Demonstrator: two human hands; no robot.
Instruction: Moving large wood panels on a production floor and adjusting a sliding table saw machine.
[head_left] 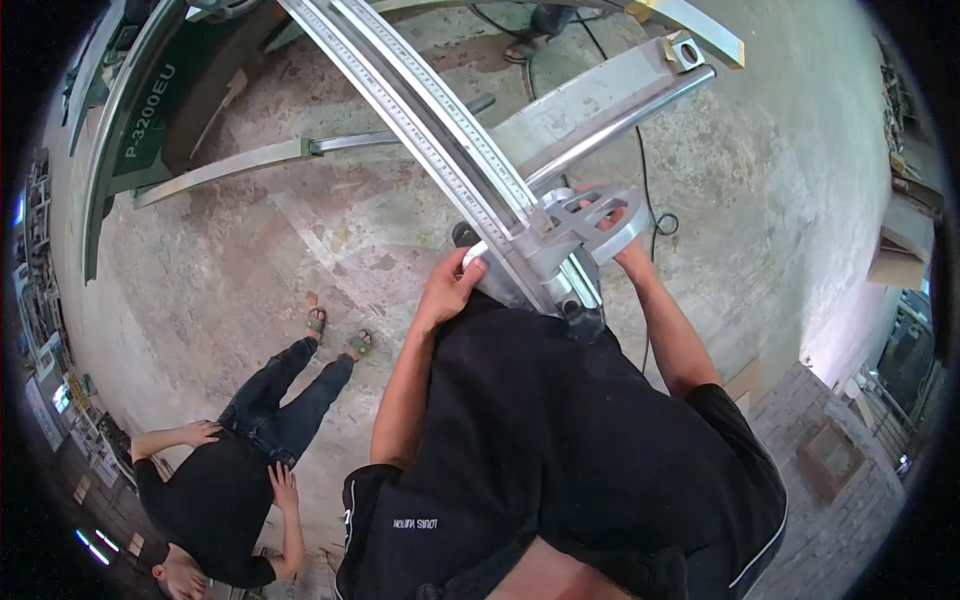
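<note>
A long aluminium rail (415, 120) with measuring scales runs from the top of the view down to my waist. At its near end is a cast silver bracket (590, 228) with oval cut-outs. My right hand (632, 255) is closed around the bracket's outer right side, its fingers partly hidden behind the casting. My left hand (448, 290) grips a pale metal plate (505, 284) beside the rail's end, thumb on top and the other fingers out of sight. A black end piece (582, 322) at the rail's tip is close against my dark shirt.
A grey beam (590, 105) with a shiny round bar (630, 128) extends to the upper right. A green machine body (150, 140) stands at the upper left. Another person (225, 475) stands at lower left, hands at the waist. A black cable (645, 180) lies on the concrete floor (280, 240).
</note>
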